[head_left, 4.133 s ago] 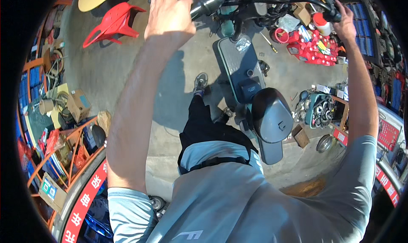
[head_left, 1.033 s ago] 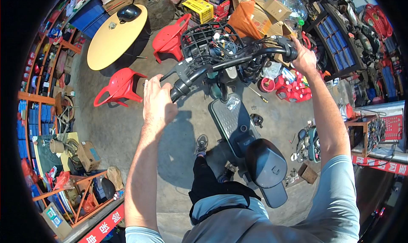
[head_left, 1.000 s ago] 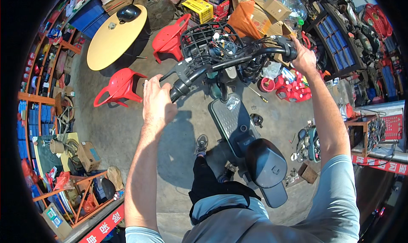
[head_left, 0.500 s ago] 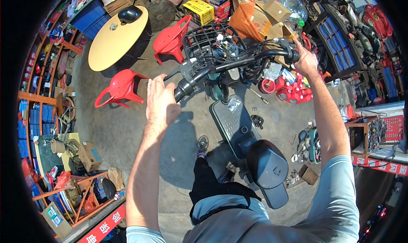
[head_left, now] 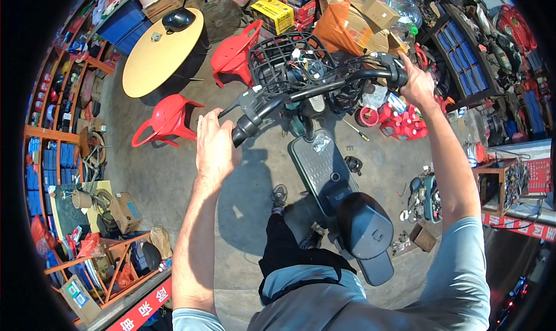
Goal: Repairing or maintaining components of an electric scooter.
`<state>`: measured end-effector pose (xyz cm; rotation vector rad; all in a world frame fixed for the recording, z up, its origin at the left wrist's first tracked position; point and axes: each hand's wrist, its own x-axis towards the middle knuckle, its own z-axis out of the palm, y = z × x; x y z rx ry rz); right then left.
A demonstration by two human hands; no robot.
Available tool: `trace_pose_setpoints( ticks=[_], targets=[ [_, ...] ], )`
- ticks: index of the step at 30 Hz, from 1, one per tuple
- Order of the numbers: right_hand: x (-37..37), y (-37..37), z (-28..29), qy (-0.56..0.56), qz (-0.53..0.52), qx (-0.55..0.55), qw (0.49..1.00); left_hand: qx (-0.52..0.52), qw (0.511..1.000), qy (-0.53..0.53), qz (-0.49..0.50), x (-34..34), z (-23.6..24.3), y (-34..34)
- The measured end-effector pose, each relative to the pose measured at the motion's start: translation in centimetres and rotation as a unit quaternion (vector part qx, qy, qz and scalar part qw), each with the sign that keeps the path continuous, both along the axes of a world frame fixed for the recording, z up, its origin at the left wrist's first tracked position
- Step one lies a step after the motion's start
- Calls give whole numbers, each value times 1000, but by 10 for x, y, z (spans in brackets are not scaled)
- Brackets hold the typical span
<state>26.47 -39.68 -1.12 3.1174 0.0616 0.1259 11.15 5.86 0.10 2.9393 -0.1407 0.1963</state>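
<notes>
A black electric scooter stands before me, its handlebar crossing the upper middle. My left hand is at the outer end of the left handlebar grip, fingers stretched forward beside the brake lever, not wrapped round the grip. My right hand is closed round the end of the right handlebar grip, partly hiding it. A black wire basket sits ahead of the bar, with loose wires and connectors exposed beside it. Below are the ribbed footboard and black seat.
Red plastic chairs and an oval yellow table stand at the left. A screwdriver lies on the floor near red bottles. Cardboard boxes are piled ahead; orange shelving lines the left side.
My left hand has shifted slightly outward and back, uncovering more of the left grip. My right hand stays on its grip.
</notes>
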Motion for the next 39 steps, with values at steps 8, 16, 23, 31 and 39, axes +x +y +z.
trace_pose_setpoints(
  ticks=[8, 16, 23, 31, 39],
  targets=[
    [1, 12, 6, -1, 15, -8, 1000, 18, 1000, 4, 12, -1, -1, 9],
    [32, 11, -13, -30, 20, -3, 999, 24, 999, 36, 13, 29, -3, 18],
    [79, 26, -5, -17, 2, -64, 998, 48, 999, -14, -15, 59, -12, 32],
    [109, -8, -21, -21, 13, -5, 1000, 34, 999, -35, -23, 77, -13, 28],
    [80, -35, -23, -18, 32, 19, 999, 55, 998, -34, -21, 48, -16, 15]
  ],
)
